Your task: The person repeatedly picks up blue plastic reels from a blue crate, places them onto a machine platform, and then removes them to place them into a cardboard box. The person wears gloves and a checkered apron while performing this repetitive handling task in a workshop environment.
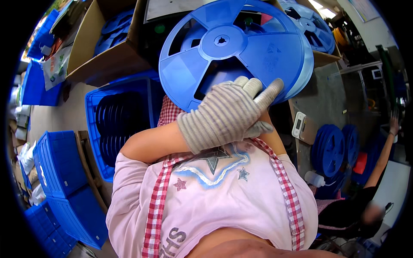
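A large blue plastic reel (270,51) with a central hub and cut-out windows stands tilted in front of my chest. Another blue reel edge (306,64) shows behind it. My left hand (228,109), in a grey striped glove, crosses in front of the reel's lower part. Its index finger stretches over the reel's face, the thumb is apart below, and the other fingers are bent with their tips hidden. My right forearm (275,134) passes up behind the left hand. The right hand itself is hidden, so its grip does not show.
At left, a blue crate (91,124) contains several black discs, with a cardboard box (81,53) of blue reels beyond. Blue bins (64,161) are stacked farther left. At right are a white scale (303,127), more blue reels (329,148) and a co-worker's arm (380,161).
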{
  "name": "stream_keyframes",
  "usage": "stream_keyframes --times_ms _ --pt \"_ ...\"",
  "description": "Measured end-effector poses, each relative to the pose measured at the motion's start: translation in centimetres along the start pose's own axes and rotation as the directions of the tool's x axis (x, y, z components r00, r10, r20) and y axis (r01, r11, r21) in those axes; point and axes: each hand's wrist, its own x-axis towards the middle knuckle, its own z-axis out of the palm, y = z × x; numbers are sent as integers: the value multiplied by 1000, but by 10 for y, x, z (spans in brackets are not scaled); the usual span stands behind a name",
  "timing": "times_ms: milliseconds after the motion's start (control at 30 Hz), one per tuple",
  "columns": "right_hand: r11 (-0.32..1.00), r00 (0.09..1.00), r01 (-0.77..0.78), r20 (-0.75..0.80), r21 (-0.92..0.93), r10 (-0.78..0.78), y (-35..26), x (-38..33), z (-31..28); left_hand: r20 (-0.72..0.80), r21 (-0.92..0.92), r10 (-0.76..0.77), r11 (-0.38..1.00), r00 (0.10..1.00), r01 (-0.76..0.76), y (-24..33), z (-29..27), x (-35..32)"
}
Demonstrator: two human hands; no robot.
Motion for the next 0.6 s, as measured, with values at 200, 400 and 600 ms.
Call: stream_keyframes --times_ms 200,400,600 --pt "998 999 44 17 -52 -43 -1 -5 -4 -396 213 -273 902 877 377 -103 2 -17" --pt "995 994 9 110 -101 2 -16 0 20 -58 -657 -526 661 849 364 -125 16 -28" --pt "628 952 280 127 -726 -278 -5 27 27 -396 -835 -506 546 766 -71 -147 49 -45"
